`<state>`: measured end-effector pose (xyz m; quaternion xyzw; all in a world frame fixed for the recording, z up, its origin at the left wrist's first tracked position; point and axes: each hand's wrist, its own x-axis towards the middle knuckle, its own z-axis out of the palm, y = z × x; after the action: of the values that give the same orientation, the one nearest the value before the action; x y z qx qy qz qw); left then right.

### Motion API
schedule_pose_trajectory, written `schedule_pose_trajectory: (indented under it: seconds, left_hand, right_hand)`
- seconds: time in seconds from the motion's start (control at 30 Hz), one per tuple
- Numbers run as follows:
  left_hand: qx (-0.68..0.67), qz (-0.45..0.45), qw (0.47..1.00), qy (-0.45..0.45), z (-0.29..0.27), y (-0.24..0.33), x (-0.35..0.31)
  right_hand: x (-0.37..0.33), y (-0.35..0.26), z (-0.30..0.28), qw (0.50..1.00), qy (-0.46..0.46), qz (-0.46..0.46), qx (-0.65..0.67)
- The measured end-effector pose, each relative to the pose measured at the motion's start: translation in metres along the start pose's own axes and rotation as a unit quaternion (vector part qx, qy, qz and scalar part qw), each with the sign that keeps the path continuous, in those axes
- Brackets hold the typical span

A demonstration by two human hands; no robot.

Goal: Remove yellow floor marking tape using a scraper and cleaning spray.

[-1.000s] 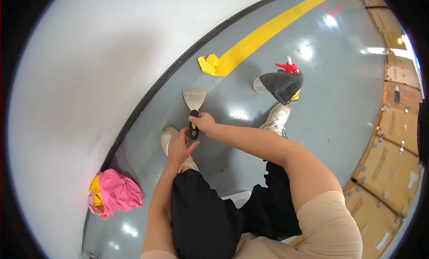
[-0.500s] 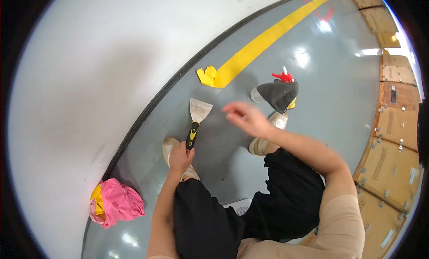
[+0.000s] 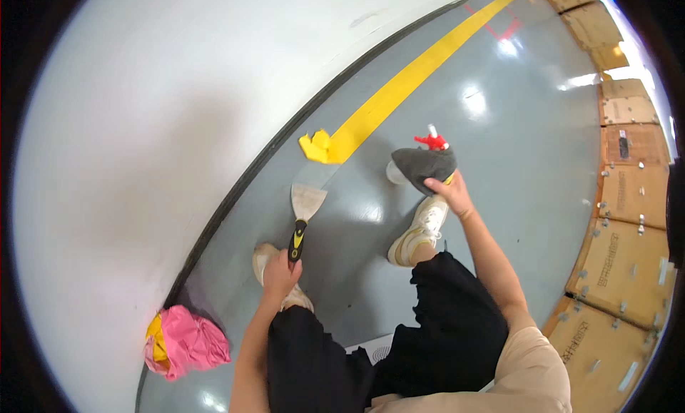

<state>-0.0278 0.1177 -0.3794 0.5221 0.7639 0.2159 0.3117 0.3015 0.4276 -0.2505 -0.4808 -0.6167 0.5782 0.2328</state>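
Note:
My left hand (image 3: 282,272) is closed round the black and yellow handle of a scraper (image 3: 307,206), its wide metal blade pointing away from me. Just beyond the blade, a peeled, crumpled end of yellow floor tape (image 3: 315,146) lies bunched up, still joined to the long strip. To the right, my right hand (image 3: 451,190) grips the edge of a dark grey cloth (image 3: 422,168), thumb on top. The cloth covers most of a spray bottle with a red trigger head (image 3: 432,140); its pale end pokes out at the left. A bit of yellow shows beside my fingers.
A pink bag (image 3: 189,342) with yellow material inside lies by the white wall (image 3: 128,163) at the left. Stacked wooden crates (image 3: 619,270) line the right side. My shoes (image 3: 419,231) stand apart on the grey floor, a white perforated object (image 3: 378,350) between my legs.
My right hand has moved right from open air near the scraper and taken hold of the grey cloth. The left hand keeps the scraper. The view has shifted slightly.

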Motion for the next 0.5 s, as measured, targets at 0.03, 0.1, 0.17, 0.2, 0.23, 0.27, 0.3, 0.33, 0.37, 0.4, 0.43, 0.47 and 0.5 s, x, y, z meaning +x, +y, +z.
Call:
schedule_pose_trajectory:
  seconds: [0.03, 0.1, 0.17, 0.2, 0.23, 0.27, 0.3, 0.33, 0.37, 0.4, 0.43, 0.47, 0.5]
  left_hand:
    - [0.012, -0.009, 1.0, -0.004, 0.0, 0.0, 0.0]
    - [0.016, 0.005, 1.0, 0.004, -0.006, -0.001, -0.004]
    - [0.019, 0.018, 1.0, 0.011, -0.01, 0.002, -0.005]
    - [0.01, 0.01, 1.0, 0.004, -0.01, 0.005, -0.002]
    - [0.001, 0.001, 1.0, -0.004, -0.009, 0.008, 0.001]
    - [0.007, 0.005, 1.0, 0.002, -0.012, 0.006, -0.002]
    - [0.01, 0.011, 1.0, 0.005, -0.011, 0.005, -0.003]
    - [0.013, 0.016, 1.0, 0.008, -0.011, 0.004, -0.005]
    - [0.003, -0.006, 1.0, -0.008, -0.01, 0.006, -0.004]
    - [0.006, 0.001, 1.0, -0.006, -0.009, 0.008, -0.002]
    - [0.009, 0.009, 1.0, 0.0, -0.007, 0.01, -0.001]
    - [0.015, 0.01, 1.0, 0.007, -0.009, 0.009, -0.004]
    - [0.023, 0.013, 1.0, 0.002, -0.01, 0.012, -0.003]
  right_hand:
    - [0.001, 0.001, 0.005, 1.0, 0.002, 0.014, 0.009]
    - [0.008, 0.003, 0.017, 1.0, 0.012, 0.019, 0.021]
    - [0.018, 0.011, 0.023, 0.999, 0.009, -0.028, 0.021]
    - [0.021, 0.015, 0.018, 0.999, 0.018, -0.035, 0.02]
    - [0.026, 0.019, 0.012, 0.998, 0.026, -0.044, -0.025]
    - [0.032, 0.021, 0.016, 0.996, 0.027, -0.053, -0.063]
    - [0.032, 0.007, 0.021, 0.998, 0.011, -0.061, -0.002]
    - [0.034, 0.006, 0.024, 0.998, 0.015, -0.067, 0.0]
    - [0.034, 0.006, 0.023, 0.995, 0.017, -0.093, -0.001]
    - [0.037, 0.006, 0.022, 0.993, 0.02, -0.12, -0.001]
    - [0.041, 0.01, 0.019, 0.99, 0.005, -0.138, -0.001]
    - [0.045, 0.019, 0.02, 0.99, 0.005, -0.142, 0.004]
    - [0.047, 0.026, 0.016, 0.991, 0.006, -0.133, -0.032]
